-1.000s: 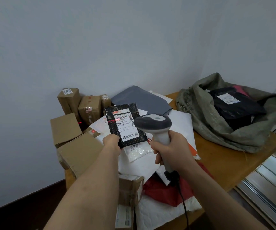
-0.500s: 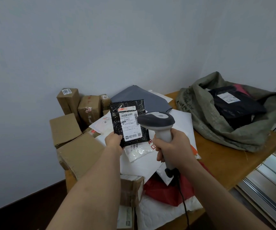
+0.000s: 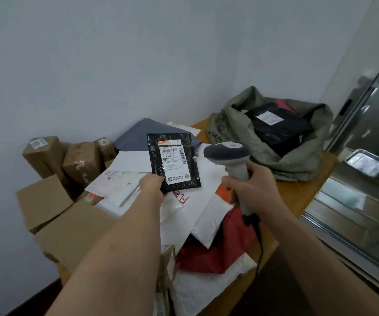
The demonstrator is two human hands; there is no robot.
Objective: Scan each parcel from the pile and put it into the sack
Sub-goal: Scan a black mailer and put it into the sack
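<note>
My left hand (image 3: 152, 185) pinches the lower left corner of a small black bubble mailer (image 3: 173, 164), its white label facing me, above the pile. My right hand (image 3: 251, 189) grips the handle of a grey barcode scanner (image 3: 229, 156), whose head sits just right of the mailer. The pile (image 3: 197, 220) of white, red and grey mailers covers the wooden table (image 3: 298, 195). The olive sack (image 3: 272, 131) lies open at the back right with a black parcel (image 3: 277, 126) inside.
Several brown cardboard boxes (image 3: 54, 215) are stacked at the table's left, against the wall. A glass partition with a metal frame (image 3: 364, 124) runs along the right. The scanner's black cable (image 3: 260, 245) hangs down over the table's front edge.
The red scan line seen on the label a second ago is gone. My left hand has lifted the mailer and shifted it right, toward the sack side; the scanner has also moved right.
</note>
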